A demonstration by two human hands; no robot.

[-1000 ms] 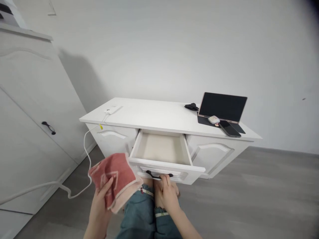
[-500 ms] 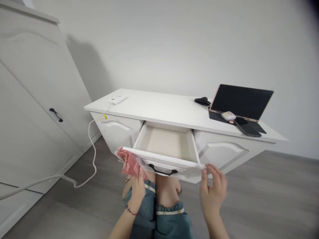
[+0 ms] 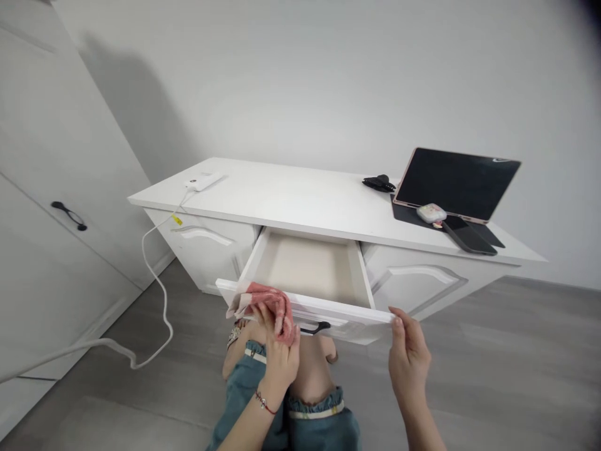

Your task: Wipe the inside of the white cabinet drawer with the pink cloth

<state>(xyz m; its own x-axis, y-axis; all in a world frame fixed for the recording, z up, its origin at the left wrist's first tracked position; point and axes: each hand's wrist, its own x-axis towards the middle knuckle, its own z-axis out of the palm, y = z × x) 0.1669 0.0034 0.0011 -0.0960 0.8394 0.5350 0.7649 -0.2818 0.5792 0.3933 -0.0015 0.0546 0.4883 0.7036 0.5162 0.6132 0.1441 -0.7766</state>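
A white desk drawer (image 3: 310,266) is pulled out toward me, its inside bare. My left hand (image 3: 280,351) grips a pink and white cloth (image 3: 271,300), which lies over the top edge of the drawer front, left of its middle. The cloth and hand cover part of the black drawer handle (image 3: 317,327). At the right end of the drawer front, my right hand (image 3: 409,354) is closed on the drawer's corner, thumb on the near side and fingertips at the edge.
On the white desktop (image 3: 282,191) stand a propped tablet (image 3: 457,185), a phone (image 3: 467,235), a small white case (image 3: 431,213) and a black hair clip (image 3: 379,183). A power strip (image 3: 204,181) trails its white cable (image 3: 164,307) past the wardrobe (image 3: 56,275). My knees are below the drawer.
My left hand has moved the cloth rightward from the left end of the drawer front. My right hand stays at the right corner. The view has shifted slightly.
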